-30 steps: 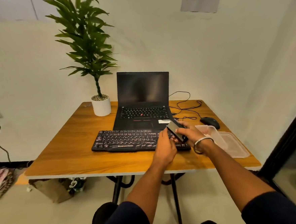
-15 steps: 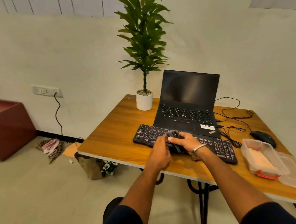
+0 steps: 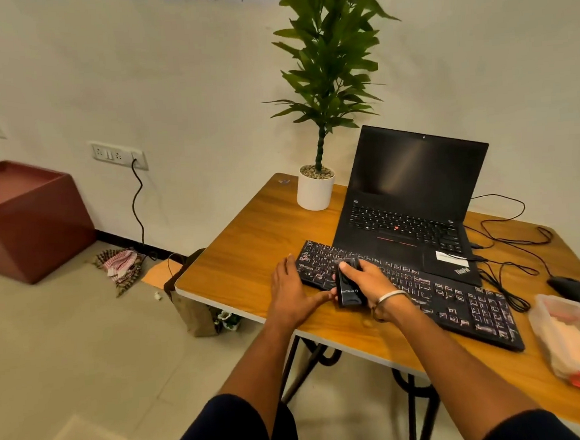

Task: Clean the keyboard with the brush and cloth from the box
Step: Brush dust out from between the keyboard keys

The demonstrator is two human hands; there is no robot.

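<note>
A black keyboard (image 3: pixel 435 299) with pale worn keycaps lies along the front of the wooden table (image 3: pixel 246 257). My right hand (image 3: pixel 372 282) is shut on a black brush (image 3: pixel 349 289) and holds it down on the keyboard's left part. My left hand (image 3: pixel 292 293) rests flat on the table beside the keyboard's left end, its thumb touching the brush's base. A clear plastic box (image 3: pixel 571 337) with a red clip stands at the right front, with a pale cloth (image 3: pixel 579 347) inside.
An open black laptop (image 3: pixel 410 190) sits just behind the keyboard. A potted plant (image 3: pixel 315 187) stands at the back left corner. A black mouse (image 3: pixel 577 292) and loose cables (image 3: pixel 509 238) lie to the right. A maroon cabinet (image 3: pixel 24 217) stands on the floor at left.
My head has turned left, so the table now sits to the right in view. My right hand brought the brush from the keyboard's right end to its left part; my left hand followed leftward.
</note>
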